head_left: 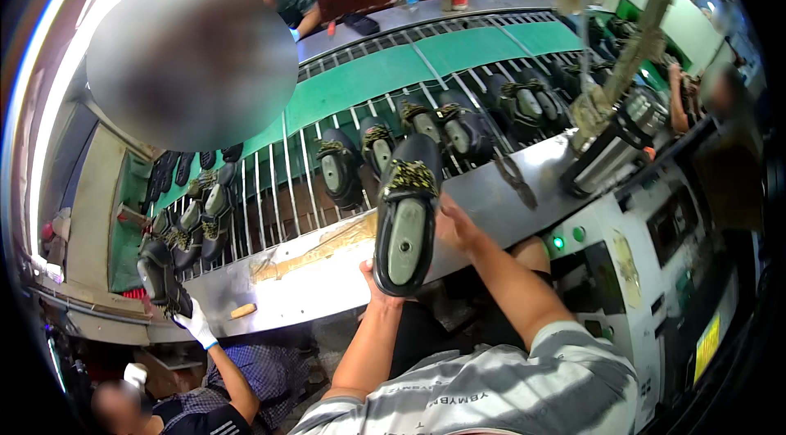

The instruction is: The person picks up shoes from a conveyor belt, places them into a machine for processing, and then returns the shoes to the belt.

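Shoe (404,230), black with yellow-flecked laces (409,178), held up at near edge of silver surface (319,296). Left hand (381,292) wrapped round its heel from below. Right hand (457,226) at its right side, fingertips hidden; can't tell whether it grips. Just beyond, more shoes (340,169) rest across metal rods (260,197), green belt (360,83) behind them. Pliers (514,181) lie on surface to right, near flask (614,144). Off left, co-worker's gloved hand (196,326) touches another shoe (160,279).

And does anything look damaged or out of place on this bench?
The brown patch on the metal ledge, left of the held shoe, looks ragged and worn against the bare metal. No spill shows.
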Demonstrator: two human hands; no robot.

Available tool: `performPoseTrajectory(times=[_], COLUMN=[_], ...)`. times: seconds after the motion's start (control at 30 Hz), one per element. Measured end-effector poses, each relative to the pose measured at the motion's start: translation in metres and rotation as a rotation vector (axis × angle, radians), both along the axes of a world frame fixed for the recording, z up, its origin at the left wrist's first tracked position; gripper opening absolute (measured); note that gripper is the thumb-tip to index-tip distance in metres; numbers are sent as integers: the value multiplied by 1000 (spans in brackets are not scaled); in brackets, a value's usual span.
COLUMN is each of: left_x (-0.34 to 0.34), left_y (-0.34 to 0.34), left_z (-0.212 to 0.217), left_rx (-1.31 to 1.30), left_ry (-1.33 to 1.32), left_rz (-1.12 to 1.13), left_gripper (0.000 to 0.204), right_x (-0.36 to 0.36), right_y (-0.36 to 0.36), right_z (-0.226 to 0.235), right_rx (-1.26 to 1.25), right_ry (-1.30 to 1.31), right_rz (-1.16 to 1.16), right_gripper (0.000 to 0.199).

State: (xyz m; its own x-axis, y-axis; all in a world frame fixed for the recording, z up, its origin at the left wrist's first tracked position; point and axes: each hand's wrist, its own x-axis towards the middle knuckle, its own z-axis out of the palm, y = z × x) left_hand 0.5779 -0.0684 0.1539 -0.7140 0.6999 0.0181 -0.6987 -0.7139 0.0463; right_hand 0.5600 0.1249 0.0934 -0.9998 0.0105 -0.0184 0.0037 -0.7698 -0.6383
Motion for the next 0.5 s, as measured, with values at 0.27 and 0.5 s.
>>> performPoseTrajectory(times=[0.27, 0.5], left_x=[97, 93], left_y=[101, 133], left_z=[42, -11], left_rx=[-142, -1027], left_ry=[171, 1166], left_rz=[-687, -234], left_gripper=[82, 21], right_x=[184, 370], right_y=[41, 231], right_z=[163, 150], right_rx=[-244, 90], right_ry=[384, -141], right_rz=[-242, -1305], right_gripper=[86, 48])
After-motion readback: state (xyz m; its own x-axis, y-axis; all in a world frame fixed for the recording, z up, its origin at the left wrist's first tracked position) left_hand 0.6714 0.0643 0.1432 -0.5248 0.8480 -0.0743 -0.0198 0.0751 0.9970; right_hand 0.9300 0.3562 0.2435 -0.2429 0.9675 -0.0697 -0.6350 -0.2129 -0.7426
